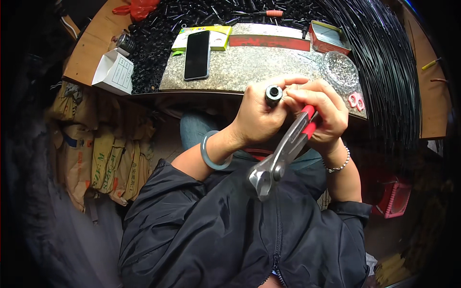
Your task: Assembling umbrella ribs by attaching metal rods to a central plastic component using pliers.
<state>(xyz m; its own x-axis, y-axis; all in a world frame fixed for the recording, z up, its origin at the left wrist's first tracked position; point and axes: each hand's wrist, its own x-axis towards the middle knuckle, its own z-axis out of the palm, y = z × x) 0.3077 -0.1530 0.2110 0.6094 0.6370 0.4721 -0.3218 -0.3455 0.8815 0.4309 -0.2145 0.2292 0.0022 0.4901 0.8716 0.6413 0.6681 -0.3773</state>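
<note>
Red-handled pliers point(278, 170) hang from the right hand point(324, 108), its fingers curled round the grips, the parted jaws pointing to seven o'clock. At the person's twelve o'clock, the left hand point(257, 117) is closed around a dark tube point(273, 98), both hands' fingertips together; I can't tell what they pinch. Beyond, on the worktable point(245, 72), a phone point(197, 55) lies at eleven.

Near centre, a left hand point(258, 115) held a dark tube point(273, 101), a right hand point(329, 108) red-handled pliers point(289, 144); a phone point(197, 55) lay upper left.
</note>
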